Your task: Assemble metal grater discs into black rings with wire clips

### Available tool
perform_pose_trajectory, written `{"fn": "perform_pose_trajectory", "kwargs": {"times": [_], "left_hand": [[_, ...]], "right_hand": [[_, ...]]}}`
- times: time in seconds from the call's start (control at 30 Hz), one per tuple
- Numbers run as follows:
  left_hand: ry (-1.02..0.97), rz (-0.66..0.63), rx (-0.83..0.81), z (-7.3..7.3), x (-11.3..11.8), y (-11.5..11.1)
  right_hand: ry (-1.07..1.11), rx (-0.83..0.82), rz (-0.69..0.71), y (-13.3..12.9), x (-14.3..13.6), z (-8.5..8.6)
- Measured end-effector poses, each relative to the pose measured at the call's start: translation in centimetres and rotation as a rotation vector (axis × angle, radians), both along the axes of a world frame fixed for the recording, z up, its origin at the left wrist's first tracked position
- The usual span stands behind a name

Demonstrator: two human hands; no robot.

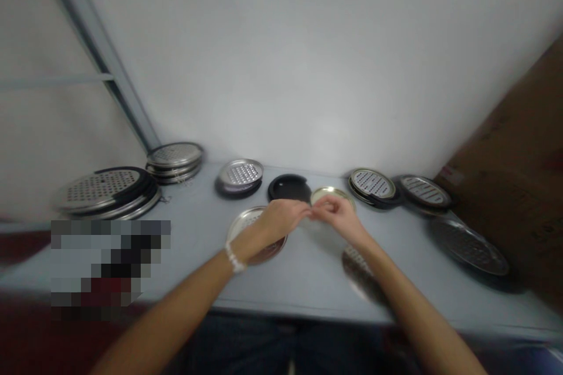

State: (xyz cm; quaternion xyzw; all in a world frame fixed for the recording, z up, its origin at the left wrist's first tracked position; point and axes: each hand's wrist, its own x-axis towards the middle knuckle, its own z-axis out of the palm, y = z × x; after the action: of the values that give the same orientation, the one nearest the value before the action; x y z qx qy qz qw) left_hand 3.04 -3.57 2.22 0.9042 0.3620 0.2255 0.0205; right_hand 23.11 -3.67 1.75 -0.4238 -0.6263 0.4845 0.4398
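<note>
My left hand (pixel 285 215), with a white band on its wrist, and my right hand (pixel 338 215) meet fingertip to fingertip above the middle of the table. Both are closed in a pinch; anything between the fingers is too small and blurred to make out. Partly below my left hand and wrist lies a round metal grater disc (pixel 240 227). A gold-rimmed round disc (pixel 331 190) is partly hidden behind my right hand. Just beyond the hands sits a round black base (pixel 288 186). Another shiny perforated disc (pixel 358 275) lies partly under my right forearm.
Grater stacks stand at the left (pixel 103 187) and back left (pixel 176 155). More round graters lie at back centre (pixel 241 174), back right (pixel 373 184), further right (pixel 424 190) and near the right edge (pixel 470 246). Cardboard boxes (pixel 514 146) flank the grey table (pixel 303 281). A wall stands behind.
</note>
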Motion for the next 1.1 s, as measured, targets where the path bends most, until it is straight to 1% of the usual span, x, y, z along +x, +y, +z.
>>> {"fn": "perform_pose_trajectory", "kwargs": {"times": [0.2, 0.27, 0.33, 0.4, 0.43, 0.5, 0.57, 0.63, 0.67, 0.73, 0.8, 0.9, 1.0, 1.1], "left_hand": [[0.004, 0.026, -0.041, 0.3, 0.1, -0.2], [0.046, 0.055, -0.059, 0.2, 0.1, -0.1], [0.093, 0.097, -0.079, -0.1, 0.0, 0.1], [0.131, 0.118, -0.083, -0.6, -0.4, 0.4], [0.149, 0.111, -0.074, -0.9, -0.6, 0.5], [0.184, 0.065, -0.036, -1.7, -1.1, 0.8], [0.2, 0.03, -0.006, -2.4, -1.5, 1.1], [0.2, 0.013, 0.017, -3.0, -1.7, 1.3], [0.196, 0.008, 0.026, -3.3, -1.8, 1.4], [0.186, -0.007, 0.037, -3.7, -1.8, 1.6], [0.167, -0.026, 0.032, -3.8, -1.7, 1.8], [0.151, -0.022, -0.011, -3.5, -1.5, 1.9], [0.141, -0.002, -0.032, -3.1, -1.5, 1.7], [0.125, -0.001, -0.019, -3.0, -1.6, 1.6]], "right_hand": [[0.004, -0.019, 0.006, 0.5, 0.4, 0.2], [-0.046, 0.014, 0.01, 0.8, 1.0, 0.7], [-0.137, 0.071, 0.001, 0.5, 1.9, 1.5], [-0.286, 0.14, -0.026, -0.8, 3.3, 2.5], [-0.401, 0.17, -0.022, -1.9, 4.1, 3.0], [-0.628, 0.167, 0.061, -4.6, 5.8, 3.8], [-0.766, 0.107, 0.141, -7.6, 7.5, 4.0], [-0.835, 0.102, 0.145, -10.1, 9.2, 3.5], [-0.864, 0.125, 0.12, -11.1, 9.9, 3.0], [-0.919, 0.137, 0.091, -12.2, 11.0, 1.9], [-0.949, 0.138, 0.113, -12.3, 11.5, 0.7], [-0.967, 0.159, 0.097, -11.6, 11.3, -0.4], [-0.965, 0.196, 0.055, -11.0, 10.5, -1.0], [-0.954, 0.236, 0.039, -10.8, 9.8, -1.3]]}}
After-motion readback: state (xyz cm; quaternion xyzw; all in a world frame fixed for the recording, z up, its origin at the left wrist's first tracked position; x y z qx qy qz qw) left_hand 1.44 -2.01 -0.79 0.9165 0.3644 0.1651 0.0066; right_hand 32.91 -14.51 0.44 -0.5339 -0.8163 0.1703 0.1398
